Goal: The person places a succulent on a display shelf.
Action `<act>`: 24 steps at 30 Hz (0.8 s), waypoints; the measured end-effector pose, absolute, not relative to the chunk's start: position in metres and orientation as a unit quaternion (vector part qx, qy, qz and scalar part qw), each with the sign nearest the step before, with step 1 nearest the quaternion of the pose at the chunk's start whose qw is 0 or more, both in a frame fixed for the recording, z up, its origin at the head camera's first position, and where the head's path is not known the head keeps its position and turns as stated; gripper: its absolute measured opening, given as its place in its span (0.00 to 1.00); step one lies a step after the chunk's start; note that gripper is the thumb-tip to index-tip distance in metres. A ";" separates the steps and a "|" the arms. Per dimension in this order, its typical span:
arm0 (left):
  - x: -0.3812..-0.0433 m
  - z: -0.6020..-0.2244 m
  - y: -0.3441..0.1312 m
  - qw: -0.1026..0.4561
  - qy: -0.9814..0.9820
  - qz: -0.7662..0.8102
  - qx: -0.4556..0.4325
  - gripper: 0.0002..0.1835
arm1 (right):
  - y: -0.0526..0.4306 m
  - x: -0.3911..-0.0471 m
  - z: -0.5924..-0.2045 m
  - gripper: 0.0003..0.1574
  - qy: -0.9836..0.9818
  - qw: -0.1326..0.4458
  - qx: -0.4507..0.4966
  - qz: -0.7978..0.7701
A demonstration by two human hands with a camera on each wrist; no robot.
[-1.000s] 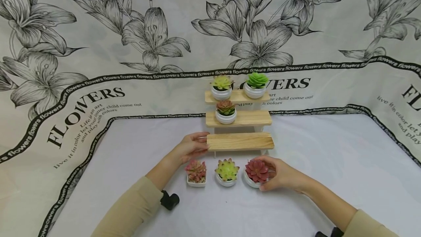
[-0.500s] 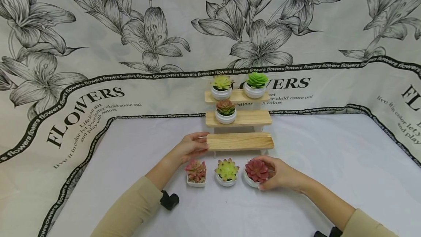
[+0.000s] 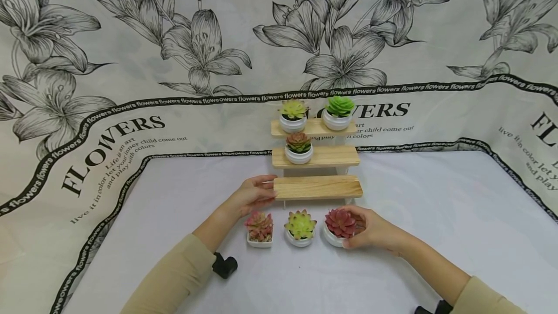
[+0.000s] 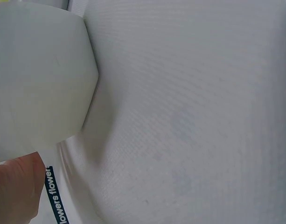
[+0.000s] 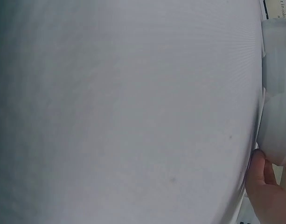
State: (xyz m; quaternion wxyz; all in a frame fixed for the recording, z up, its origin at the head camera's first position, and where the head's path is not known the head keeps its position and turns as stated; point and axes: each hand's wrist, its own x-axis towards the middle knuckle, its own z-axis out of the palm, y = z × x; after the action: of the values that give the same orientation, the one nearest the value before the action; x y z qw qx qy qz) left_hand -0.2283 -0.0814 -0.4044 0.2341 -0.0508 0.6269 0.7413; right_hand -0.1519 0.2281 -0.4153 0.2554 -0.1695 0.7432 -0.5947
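In the head view my right hand (image 3: 375,229) holds a red succulent (image 3: 341,224) in a round white pot, thumb in front and fingers behind. The right wrist view shows its thumb against the white pot (image 5: 275,130). My left hand (image 3: 250,196) grips the left end of the lowest board of a three-step wooden display stand (image 3: 318,188). Left of the red plant are a yellow-green succulent (image 3: 301,227) in a round pot and a pink succulent (image 3: 259,229) in a square pot. In the left wrist view a white pot (image 4: 40,79) fills the upper left, above a fingertip.
A yellow-green succulent (image 3: 293,113) and a bright green one (image 3: 339,112) stand on the top board. A brownish-red succulent (image 3: 299,148) sits on the middle board's left side. A flower-printed cloth (image 3: 209,52) hangs behind the white tabletop (image 3: 196,173).
Almost nothing moves. The right hand stays around the red succulent's pot and the left hand stays at the board's end; the view shifts very slightly.
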 end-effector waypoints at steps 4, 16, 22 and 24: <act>-0.228 -0.404 -0.081 0.232 0.628 0.741 -0.049 0.29 | 0.227 -0.152 -0.416 0.45 0.743 0.253 -0.166 -0.597; -0.226 -0.404 -0.081 0.233 0.623 0.746 -0.046 0.29 | 0.225 -0.151 -0.410 0.44 0.741 0.245 -0.170 -0.601; -0.226 -0.404 -0.081 0.233 0.622 0.746 -0.044 0.29 | 0.225 -0.151 -0.405 0.43 0.740 0.238 -0.165 -0.607; -0.226 -0.405 -0.081 0.234 0.621 0.747 -0.043 0.30 | 0.226 -0.151 -0.403 0.43 0.745 0.233 -0.164 -0.603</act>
State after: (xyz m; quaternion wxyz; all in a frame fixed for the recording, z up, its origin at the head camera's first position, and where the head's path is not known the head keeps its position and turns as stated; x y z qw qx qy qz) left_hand -0.2264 -0.0809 -0.4045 0.2338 -0.0435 0.6205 0.7473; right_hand -0.1506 0.2258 -0.4033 0.2334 -0.1638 0.7447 -0.6034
